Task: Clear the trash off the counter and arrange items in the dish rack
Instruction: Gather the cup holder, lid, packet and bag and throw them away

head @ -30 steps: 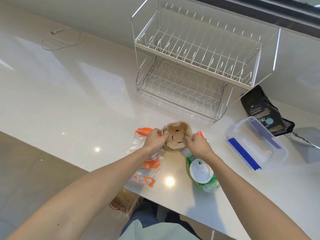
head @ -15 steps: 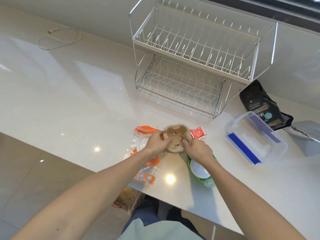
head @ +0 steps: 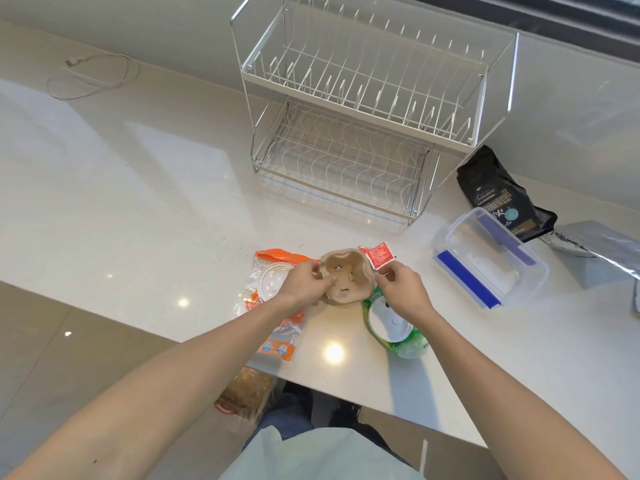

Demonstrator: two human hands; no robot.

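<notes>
A crumpled brown paper cup carrier (head: pixel 346 278) is held just above the white counter (head: pixel 138 202) near its front edge, and my left hand (head: pixel 304 284) grips its left rim. My right hand (head: pixel 401 292) is at its right rim with fingers curled, touching the lower corner of a red sauce sachet (head: pixel 377 255); which of the two it pinches is unclear. An orange-printed clear bag with a plastic lid (head: pixel 273 282) lies under my left wrist. Below my right hand lies a green bag with a white lid (head: pixel 389 322). The two-tier wire dish rack (head: pixel 363 109) stands empty behind.
A clear lidded container with blue clips (head: pixel 485 258) sits to the right, a black coffee bag (head: pixel 498 195) behind it and a silver foil pouch (head: pixel 599 247) at the far right. A white cable (head: pixel 93 74) lies at the back left. A brown bag (head: pixel 246 393) sits below the counter edge.
The carrier has been turned and squashed a little between my hands. My right hand has slid right off the carrier's top to its rim, uncovering the green bag's white lid.
</notes>
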